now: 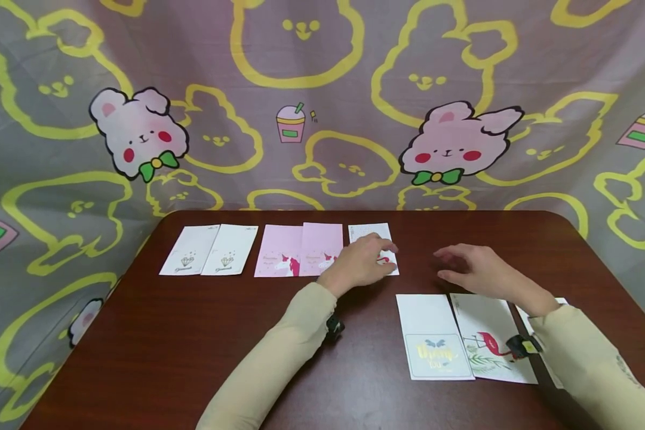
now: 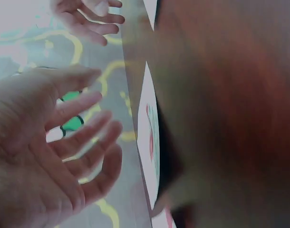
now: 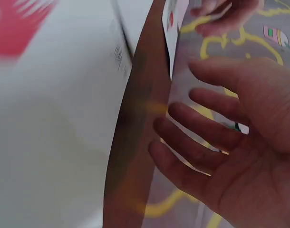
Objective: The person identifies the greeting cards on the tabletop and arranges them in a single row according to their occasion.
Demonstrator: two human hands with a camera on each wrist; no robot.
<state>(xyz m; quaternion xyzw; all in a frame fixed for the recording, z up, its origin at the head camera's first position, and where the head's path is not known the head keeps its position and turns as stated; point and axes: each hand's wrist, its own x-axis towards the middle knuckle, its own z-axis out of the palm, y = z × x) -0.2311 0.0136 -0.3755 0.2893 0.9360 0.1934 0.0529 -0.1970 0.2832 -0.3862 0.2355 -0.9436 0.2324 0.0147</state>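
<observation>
My left hand [image 1: 361, 261] hovers over a white card with a red flamingo [image 1: 366, 229] at the right end of the back row. In the left wrist view its fingers are loosely bent, apart from the card [image 2: 146, 137], with nothing in them. My right hand [image 1: 475, 272] is held in the air to the right, fingers relaxed and holding nothing. Nearest to it, in the front row, lies a larger flamingo card [image 1: 481, 313], between a "thank you" card [image 1: 435, 352] and another white card partly hidden under the right forearm.
Two pink unicorn cards [image 1: 322, 239] lie left of the left hand, edges meeting. Farther left are two white cards with a diamond drawing [image 1: 228, 248]. All rest on a dark brown table [image 1: 193, 334]; a curtain with cartoon rabbits [image 1: 333, 107] hangs behind its far edge.
</observation>
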